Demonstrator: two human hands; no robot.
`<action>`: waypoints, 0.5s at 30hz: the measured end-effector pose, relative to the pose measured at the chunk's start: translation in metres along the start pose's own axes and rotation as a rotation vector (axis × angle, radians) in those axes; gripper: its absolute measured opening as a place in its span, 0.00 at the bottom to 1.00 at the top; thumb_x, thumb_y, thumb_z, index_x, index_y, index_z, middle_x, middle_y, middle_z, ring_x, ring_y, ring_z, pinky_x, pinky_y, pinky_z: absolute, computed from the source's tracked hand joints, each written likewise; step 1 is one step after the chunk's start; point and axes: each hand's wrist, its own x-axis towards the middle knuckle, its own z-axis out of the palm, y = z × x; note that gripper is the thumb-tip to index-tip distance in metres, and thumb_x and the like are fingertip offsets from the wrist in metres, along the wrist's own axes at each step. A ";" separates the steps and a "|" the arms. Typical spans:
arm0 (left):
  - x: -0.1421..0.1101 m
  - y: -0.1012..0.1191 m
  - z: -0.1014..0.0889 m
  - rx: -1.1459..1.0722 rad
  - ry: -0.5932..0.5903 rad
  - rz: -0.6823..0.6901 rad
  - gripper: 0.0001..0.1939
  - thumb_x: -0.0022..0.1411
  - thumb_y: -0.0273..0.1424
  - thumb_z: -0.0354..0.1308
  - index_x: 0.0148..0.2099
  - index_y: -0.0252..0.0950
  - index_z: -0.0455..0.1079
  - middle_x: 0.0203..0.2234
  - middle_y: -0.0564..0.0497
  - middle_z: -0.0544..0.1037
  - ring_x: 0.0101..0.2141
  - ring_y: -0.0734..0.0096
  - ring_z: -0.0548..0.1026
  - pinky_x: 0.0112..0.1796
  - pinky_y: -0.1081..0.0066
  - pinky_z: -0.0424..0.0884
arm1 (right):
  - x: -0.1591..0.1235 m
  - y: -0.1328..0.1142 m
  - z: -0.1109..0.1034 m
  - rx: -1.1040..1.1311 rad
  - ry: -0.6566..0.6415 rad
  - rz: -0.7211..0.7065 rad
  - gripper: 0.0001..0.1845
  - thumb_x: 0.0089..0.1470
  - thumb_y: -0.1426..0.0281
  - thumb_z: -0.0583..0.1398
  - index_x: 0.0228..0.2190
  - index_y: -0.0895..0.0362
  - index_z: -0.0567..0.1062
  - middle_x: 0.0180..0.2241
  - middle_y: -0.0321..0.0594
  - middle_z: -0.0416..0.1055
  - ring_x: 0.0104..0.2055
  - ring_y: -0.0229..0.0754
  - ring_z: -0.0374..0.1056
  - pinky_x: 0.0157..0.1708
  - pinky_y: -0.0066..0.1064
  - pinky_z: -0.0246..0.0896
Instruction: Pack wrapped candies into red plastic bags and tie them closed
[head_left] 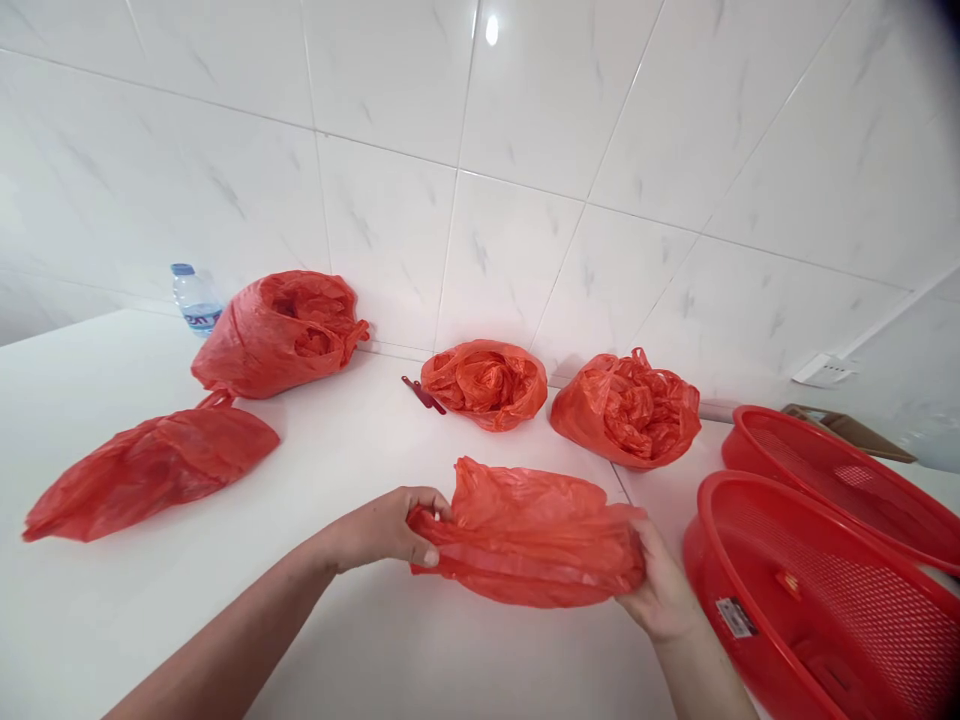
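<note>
A red plastic bag is stretched sideways between my two hands, just above the white table. My left hand pinches its left end between thumb and fingers. At the other end, my right hand grips the bag's edge, with some of its fingers hidden behind the plastic. Thin folds run along the bag's length, and its back part stands up a little.
Red bags, one bulging, one flatter, and two crumpled bundles, lie around. A water bottle, dark red knives, two red baskets and a brown tray stand near the tiled wall.
</note>
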 end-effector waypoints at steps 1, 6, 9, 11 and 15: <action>-0.001 0.002 -0.001 0.040 0.025 -0.022 0.14 0.45 0.31 0.69 0.33 0.34 0.69 0.24 0.53 0.74 0.25 0.74 0.70 0.28 0.75 0.65 | -0.003 -0.002 -0.001 0.030 -0.026 0.055 0.09 0.48 0.62 0.62 0.29 0.54 0.75 0.31 0.35 0.76 0.34 0.42 0.73 0.36 0.34 0.70; 0.008 0.008 0.005 -0.387 0.304 0.113 0.14 0.56 0.39 0.61 0.28 0.35 0.64 0.26 0.52 0.74 0.28 0.72 0.72 0.35 0.69 0.70 | -0.009 -0.014 -0.006 -0.067 -0.163 0.186 0.14 0.48 0.63 0.63 0.37 0.57 0.75 0.38 0.42 0.75 0.41 0.47 0.71 0.42 0.38 0.67; 0.015 0.008 0.012 -0.542 0.318 0.143 0.14 0.56 0.39 0.61 0.29 0.35 0.65 0.26 0.50 0.73 0.28 0.70 0.73 0.34 0.69 0.71 | -0.018 -0.021 0.002 -0.306 0.086 -0.090 0.21 0.48 0.59 0.62 0.42 0.56 0.72 0.43 0.44 0.72 0.45 0.49 0.69 0.42 0.38 0.65; 0.020 0.007 0.017 -0.569 0.323 0.134 0.14 0.56 0.39 0.62 0.28 0.34 0.64 0.22 0.53 0.71 0.24 0.74 0.70 0.29 0.73 0.69 | -0.032 -0.019 0.017 -0.525 0.417 -0.449 0.21 0.49 0.59 0.61 0.43 0.55 0.71 0.44 0.43 0.71 0.45 0.46 0.67 0.43 0.36 0.64; 0.028 0.002 0.032 -0.565 0.330 0.078 0.15 0.55 0.41 0.61 0.28 0.34 0.66 0.19 0.54 0.69 0.20 0.75 0.68 0.23 0.75 0.65 | -0.059 0.005 0.057 -0.842 0.146 -0.898 0.09 0.55 0.65 0.55 0.35 0.55 0.74 0.35 0.40 0.72 0.36 0.40 0.68 0.35 0.28 0.63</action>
